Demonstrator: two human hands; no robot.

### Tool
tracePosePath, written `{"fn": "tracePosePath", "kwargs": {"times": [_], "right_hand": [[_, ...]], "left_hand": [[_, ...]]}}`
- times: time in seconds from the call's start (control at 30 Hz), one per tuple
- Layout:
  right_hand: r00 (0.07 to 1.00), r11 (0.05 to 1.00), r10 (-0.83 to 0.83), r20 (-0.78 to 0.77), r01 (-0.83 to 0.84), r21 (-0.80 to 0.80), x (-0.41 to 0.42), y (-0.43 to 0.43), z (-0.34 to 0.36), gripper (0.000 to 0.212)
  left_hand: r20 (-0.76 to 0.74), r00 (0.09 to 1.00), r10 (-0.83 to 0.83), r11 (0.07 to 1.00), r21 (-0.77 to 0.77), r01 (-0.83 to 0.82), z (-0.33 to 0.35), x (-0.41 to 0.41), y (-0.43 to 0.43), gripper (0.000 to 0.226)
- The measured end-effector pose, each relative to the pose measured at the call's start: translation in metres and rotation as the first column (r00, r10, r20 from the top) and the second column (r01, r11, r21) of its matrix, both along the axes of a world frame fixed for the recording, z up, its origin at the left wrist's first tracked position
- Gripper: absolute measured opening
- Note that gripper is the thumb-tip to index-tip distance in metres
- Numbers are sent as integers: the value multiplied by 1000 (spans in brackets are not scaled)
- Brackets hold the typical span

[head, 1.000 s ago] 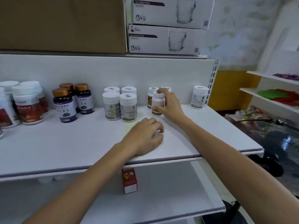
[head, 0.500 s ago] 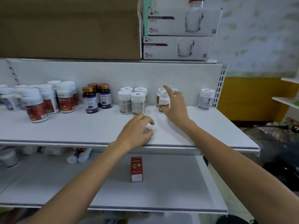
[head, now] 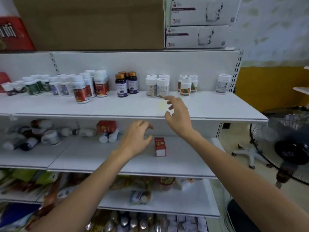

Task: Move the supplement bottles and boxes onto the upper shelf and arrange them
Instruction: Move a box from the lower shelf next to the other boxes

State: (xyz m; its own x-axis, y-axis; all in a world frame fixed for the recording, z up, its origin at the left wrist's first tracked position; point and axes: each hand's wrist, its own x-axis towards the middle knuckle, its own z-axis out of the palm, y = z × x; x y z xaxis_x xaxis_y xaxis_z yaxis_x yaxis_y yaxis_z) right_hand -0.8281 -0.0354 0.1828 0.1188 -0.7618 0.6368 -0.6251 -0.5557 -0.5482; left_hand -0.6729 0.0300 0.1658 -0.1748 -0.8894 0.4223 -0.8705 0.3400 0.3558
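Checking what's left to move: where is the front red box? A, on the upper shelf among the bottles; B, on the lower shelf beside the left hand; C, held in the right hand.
B: the red box stands on the lower shelf, just right of the left hand.

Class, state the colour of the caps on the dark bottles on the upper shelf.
The caps are copper-gold, clearest in the head view.

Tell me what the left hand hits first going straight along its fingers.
Probably the upright red box just right of the left hand; depth is unclear, so it might pass above it.
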Motion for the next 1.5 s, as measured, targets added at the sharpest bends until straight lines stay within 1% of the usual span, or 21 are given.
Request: {"fn": "tracePosePath", "kwargs": {"times": [0.07,0.13,0.27,0.4,0.53,0.63,0.7,0.8,0.87,0.97,1.07,1.13,1.27,1.33,1.4,1.43,1.5], "right_hand": [[1000,1000,17,3,-17,0,11,23,-16,44],[999,999,43,-29,-43,28,23,42,-32,40],[996,983,60,-60,-48,176,39,60,-62,32],[998,950,23,-64,-2,311,42,58,-92,30],[998,899,-59,-30,66,433,38,29,-118,29],[987,832,-157,-24,145,535,38,0,-143,38],[976,786,-202,-79,210,582,41,-18,-162,52],[951,731,-256,-175,308,608,44,-48,-184,71],[937,693,-299,-183,345,633,46,-68,-196,78],[928,642,-337,-159,351,682,50,-94,-210,78],[928,616,-345,-139,335,713,61,-107,-218,64],[937,622,-315,-153,325,713,76,-110,-220,60],[978,664,-142,-153,209,718,129,-105,-222,62],[991,691,-40,-128,120,713,165,-100,-223,63],[995,701,50,-81,23,713,205,-94,-226,64],[994,702,91,-58,-23,712,225,-91,-227,64],[983,709,178,-37,-102,698,261,-86,-230,63]], "left_hand": [[6,1000,17,999,50,-17,-15,11,19,31],[13,1000,20,995,96,-21,-30,20,36,31],[-10,1000,30,992,126,-28,-51,38,63,31],[-36,998,59,987,151,-53,-69,55,70,30],[-83,992,91,982,173,-76,-90,68,53,30],[-99,989,113,972,219,-89,-112,71,31,31],[-86,992,93,961,269,-67,-125,71,13,32],[-93,992,88,950,308,-55,-142,74,-19,32],[-107,991,81,945,324,-43,-152,76,-37,32],[-131,989,67,940,342,-19,-168,81,-58,31],[-149,986,74,928,372,-14,-184,92,-70,31],[-178,979,103,916,400,-24,-194,103,-71,31],[-279,931,236,893,440,-94,-209,132,-74,34],[-353,865,357,863,479,-161,-216,153,-79,37],[-426,759,493,805,553,-213,-217,176,-84,40],[-446,719,532,788,571,-229,-218,188,-85,40],[-487,680,548,795,556,-243,-220,214,-89,37]]}}
